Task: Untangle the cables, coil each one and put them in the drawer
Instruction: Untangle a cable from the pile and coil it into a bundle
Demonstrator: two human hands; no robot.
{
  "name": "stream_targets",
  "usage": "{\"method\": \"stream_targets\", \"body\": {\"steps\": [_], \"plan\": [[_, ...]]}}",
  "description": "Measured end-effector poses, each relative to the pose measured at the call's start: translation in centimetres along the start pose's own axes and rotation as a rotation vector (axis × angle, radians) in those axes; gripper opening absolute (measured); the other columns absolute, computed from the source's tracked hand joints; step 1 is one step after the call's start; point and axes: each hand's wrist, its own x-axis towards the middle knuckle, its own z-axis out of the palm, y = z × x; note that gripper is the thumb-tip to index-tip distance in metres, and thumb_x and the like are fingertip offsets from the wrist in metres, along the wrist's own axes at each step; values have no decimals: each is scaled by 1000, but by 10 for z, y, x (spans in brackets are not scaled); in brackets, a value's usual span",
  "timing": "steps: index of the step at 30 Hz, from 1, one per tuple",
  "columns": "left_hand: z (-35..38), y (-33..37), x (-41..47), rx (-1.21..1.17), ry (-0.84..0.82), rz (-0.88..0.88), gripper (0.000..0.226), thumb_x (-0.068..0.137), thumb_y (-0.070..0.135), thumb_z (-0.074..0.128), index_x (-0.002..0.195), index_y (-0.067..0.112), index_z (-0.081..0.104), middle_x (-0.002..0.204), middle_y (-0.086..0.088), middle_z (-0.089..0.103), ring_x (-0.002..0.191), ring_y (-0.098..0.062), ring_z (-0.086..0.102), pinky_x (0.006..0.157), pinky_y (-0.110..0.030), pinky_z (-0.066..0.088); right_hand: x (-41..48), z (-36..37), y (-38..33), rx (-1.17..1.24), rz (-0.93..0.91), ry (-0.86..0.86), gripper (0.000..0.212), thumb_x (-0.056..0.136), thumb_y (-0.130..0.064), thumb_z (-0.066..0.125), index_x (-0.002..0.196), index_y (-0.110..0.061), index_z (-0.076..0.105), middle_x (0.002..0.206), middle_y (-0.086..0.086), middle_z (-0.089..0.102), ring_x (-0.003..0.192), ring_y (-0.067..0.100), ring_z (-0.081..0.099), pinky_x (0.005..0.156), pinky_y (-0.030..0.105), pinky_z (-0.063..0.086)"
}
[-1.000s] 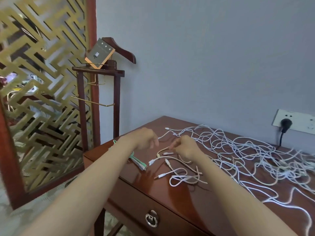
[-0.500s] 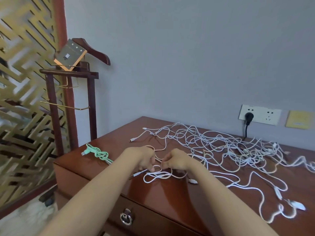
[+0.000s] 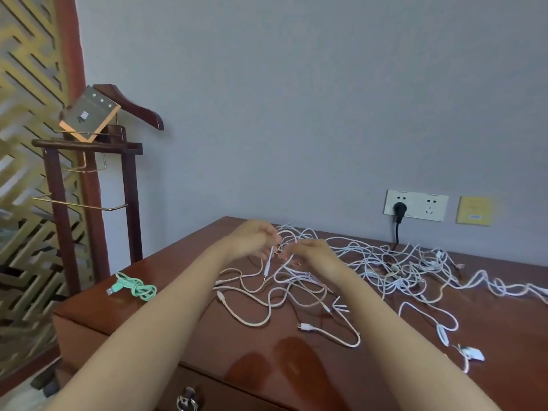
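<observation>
A big tangle of white cables (image 3: 382, 268) sprawls over the reddish wooden table (image 3: 267, 363). My left hand (image 3: 255, 240) and my right hand (image 3: 311, 250) are raised just above the tangle's left end, close together, each pinching white strands. A white cable with a plug end (image 3: 268, 264) hangs down between them. A coiled green cable (image 3: 138, 287) lies apart at the table's left corner. The drawer (image 3: 189, 396) under the front edge is closed, its metal ring handle showing at the bottom.
A dark wooden valet stand (image 3: 92, 179) with a small box on it stands left of the table, beside a gold lattice screen (image 3: 26, 143). A black plug sits in the wall socket (image 3: 415, 205) behind the tangle. Loose connectors lie at the right front.
Both hands have lifted off the table and moved farther back into the tangle, drawing white strands up with them. The camera has tilted up slightly.
</observation>
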Motion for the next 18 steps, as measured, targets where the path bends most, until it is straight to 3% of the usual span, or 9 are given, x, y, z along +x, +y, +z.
{"method": "stream_targets", "body": {"steps": [2, 4, 7, 9, 11, 13, 15, 18], "plan": [[9, 10, 7, -209, 56, 13, 22, 96, 6, 46, 75, 12, 49, 64, -7, 53, 47, -9, 57, 49, -18, 49, -7, -19, -8, 61, 5, 7, 20, 86, -6, 55, 70, -6, 68, 75, 15, 63, 66, 19, 54, 55, 17, 43], [22, 18, 15, -361, 86, 22, 25, 98, 5, 41, 74, 9, 46, 49, -6, 52, 36, -9, 54, 42, -20, 51, -17, -37, -15, 186, 36, 25, 21, 89, -6, 52, 71, -2, 61, 64, 15, 65, 53, 20, 59, 50, 19, 47], [47, 34, 24, -576, 69, 13, 27, 100, 1, 32, 74, 8, 39, 39, -4, 55, 35, -15, 57, 43, -24, 52, -32, -63, -21, 85, 5, 71, 27, 92, -10, 52, 65, -6, 53, 48, 8, 55, 40, 14, 52, 46, 18, 46], [67, 49, 26, -782, 28, 5, 28, 100, 0, 27, 75, 8, 37, 51, -10, 62, 46, -21, 64, 55, -29, 56, -42, -81, -22, -88, -13, 87, 31, 90, -9, 51, 59, -7, 53, 46, 4, 54, 42, 11, 47, 46, 13, 42], [84, 61, 29, -981, 4, 11, 32, 101, 3, 22, 74, 4, 39, 83, -21, 65, 78, -32, 65, 84, -37, 51, -52, -100, -18, -263, 9, 81, 30, 86, -6, 49, 57, -7, 55, 51, 0, 56, 48, 8, 46, 48, 11, 38], [97, 70, 35, -1104, 20, 13, 35, 102, 5, 19, 73, 4, 40, 110, -25, 55, 109, -37, 54, 94, -39, 41, -60, -120, -9, -305, 60, 119, 26, 85, -4, 47, 62, -8, 58, 54, -3, 57, 46, 3, 46, 46, 11, 37], [111, 75, 44, -1134, 31, -11, 33, 102, 5, 20, 75, 5, 39, 110, -24, 56, 116, -38, 49, 93, -39, 40, -68, -144, 3, -286, 106, 245, 21, 86, -4, 47, 70, -8, 60, 57, -4, 59, 46, 2, 50, 45, 10, 38], [131, 79, 57, -1223, 53, -55, 31, 101, 5, 24, 75, 7, 40, 86, -13, 54, 102, -32, 52, 93, -38, 39, -81, -183, 22, -378, 184, 456, 27, 83, 7, 43, 75, -6, 65, 69, -3, 62, 51, 2, 56, 46, 12, 41]]}}
